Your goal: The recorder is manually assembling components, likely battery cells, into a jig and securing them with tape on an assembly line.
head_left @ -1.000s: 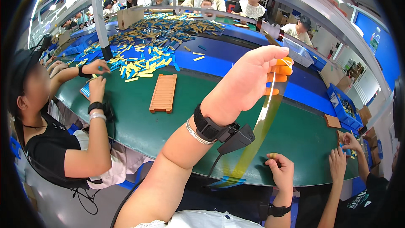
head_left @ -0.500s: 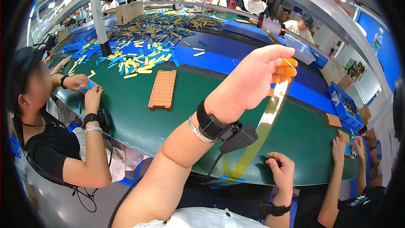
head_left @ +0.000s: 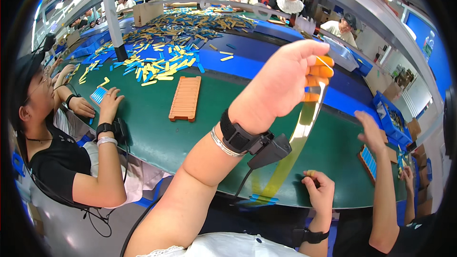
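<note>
My left hand [head_left: 281, 81] is raised over the table, its thumb stretched out and its curled fingers holding a long strip of clear amber film [head_left: 295, 145]. The fingers show orange through the film. From them the strip hangs down toward the near table edge, where its lower end meets thin blue pieces [head_left: 262, 200]; whether they stick to it I cannot tell. To the right of that end, my right hand [head_left: 320, 191] is closed low by the table edge. A small yellowish bit shows at its fingertips, too small to name.
An orange-brown slotted tray [head_left: 185, 97] lies on the green table [head_left: 147, 128]. Beyond it spreads a heap of yellow and blue strips [head_left: 164, 62]. Co-workers sit on both sides with blue-filled trays [head_left: 98, 96]. A blue bin [head_left: 391, 121] stands at right, and a metal post [head_left: 112, 24] rises at left.
My hands stay nearly in place, with the film shifting slightly. At right, a co-worker's hand has lifted off a tray, baring its blue pieces. The left co-worker's hands have moved apart.
</note>
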### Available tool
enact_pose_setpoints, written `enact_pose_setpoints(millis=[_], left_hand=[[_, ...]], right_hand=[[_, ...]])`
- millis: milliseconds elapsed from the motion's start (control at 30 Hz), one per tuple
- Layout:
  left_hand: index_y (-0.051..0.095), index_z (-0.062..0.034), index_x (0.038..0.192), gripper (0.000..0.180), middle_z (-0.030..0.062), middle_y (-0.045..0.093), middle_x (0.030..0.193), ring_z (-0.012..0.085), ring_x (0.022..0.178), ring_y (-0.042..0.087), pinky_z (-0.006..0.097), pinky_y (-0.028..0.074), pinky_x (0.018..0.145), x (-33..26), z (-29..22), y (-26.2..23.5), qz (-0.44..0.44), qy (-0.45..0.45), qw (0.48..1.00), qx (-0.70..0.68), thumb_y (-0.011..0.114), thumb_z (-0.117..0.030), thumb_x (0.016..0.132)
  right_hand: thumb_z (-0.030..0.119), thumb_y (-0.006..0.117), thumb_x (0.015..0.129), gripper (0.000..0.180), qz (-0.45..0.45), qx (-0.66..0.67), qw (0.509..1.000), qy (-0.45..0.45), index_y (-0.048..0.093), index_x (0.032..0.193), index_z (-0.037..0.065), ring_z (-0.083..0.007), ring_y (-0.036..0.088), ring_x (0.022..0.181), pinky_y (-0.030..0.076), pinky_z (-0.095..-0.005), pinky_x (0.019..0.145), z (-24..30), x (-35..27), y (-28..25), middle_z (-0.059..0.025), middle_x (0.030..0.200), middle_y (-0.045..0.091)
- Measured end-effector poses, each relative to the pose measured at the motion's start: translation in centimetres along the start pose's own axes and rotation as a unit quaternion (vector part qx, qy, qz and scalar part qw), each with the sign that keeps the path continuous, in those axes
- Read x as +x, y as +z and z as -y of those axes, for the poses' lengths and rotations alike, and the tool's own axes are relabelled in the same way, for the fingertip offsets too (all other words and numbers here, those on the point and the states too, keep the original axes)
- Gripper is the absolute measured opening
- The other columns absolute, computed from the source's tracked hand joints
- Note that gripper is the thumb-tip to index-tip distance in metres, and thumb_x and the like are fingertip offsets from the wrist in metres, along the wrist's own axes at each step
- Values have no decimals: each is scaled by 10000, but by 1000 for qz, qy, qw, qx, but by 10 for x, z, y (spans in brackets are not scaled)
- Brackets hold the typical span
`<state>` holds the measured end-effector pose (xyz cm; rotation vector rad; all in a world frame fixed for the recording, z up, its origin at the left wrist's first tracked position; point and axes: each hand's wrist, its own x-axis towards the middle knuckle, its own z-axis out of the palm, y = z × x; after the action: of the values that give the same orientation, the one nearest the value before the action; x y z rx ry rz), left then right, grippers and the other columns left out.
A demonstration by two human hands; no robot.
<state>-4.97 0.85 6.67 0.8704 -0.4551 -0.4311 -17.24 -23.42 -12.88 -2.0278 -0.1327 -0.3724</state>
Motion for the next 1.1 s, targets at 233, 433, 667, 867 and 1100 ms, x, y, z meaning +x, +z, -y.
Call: enact_pose_setpoints(millis=[233,433,667,867,1100], left_hand=[[413,132,1388,647,222,630,1244,318,1159,610,533,414,1053,13,-16,-50,275,-50,954,-112,391,-386,1002],[310,130,1447,683,227,489,1410,317,1254,523,559,341,1097,8,-25,-48,274,-44,957,-80,405,-382,1005],[284,116,1463,688,205,509,1392,308,1269,504,539,324,1108,12,-19,-44,294,-57,952,-65,407,-381,1004],[273,118,1468,690,218,497,1403,324,1286,493,538,318,1112,7,-23,-44,293,-58,951,-76,402,-378,1007],[275,147,1453,674,250,395,1486,324,1308,469,543,302,1133,-6,-40,-42,296,-28,954,-36,392,-344,1005]], right_hand=[[53,735,847,192,78,16,996,33,714,1027,-9,-64,577,719,472,-232,650,19,8,-5,-27,875,688],[26,716,728,336,-13,-223,965,-140,695,1062,51,-292,628,1048,501,-378,930,13,36,-63,-119,1079,689],[152,798,599,995,-22,-573,811,118,347,1486,171,-391,338,1382,329,-606,1044,-20,97,-115,-189,1498,348],[347,856,511,1253,0,-557,772,305,179,1563,268,-419,335,1398,274,-640,1071,-18,109,-140,-199,1545,310],[332,746,568,1115,12,-470,855,222,232,1552,231,-388,606,1151,368,-558,965,-50,107,-148,-187,1198,650]])
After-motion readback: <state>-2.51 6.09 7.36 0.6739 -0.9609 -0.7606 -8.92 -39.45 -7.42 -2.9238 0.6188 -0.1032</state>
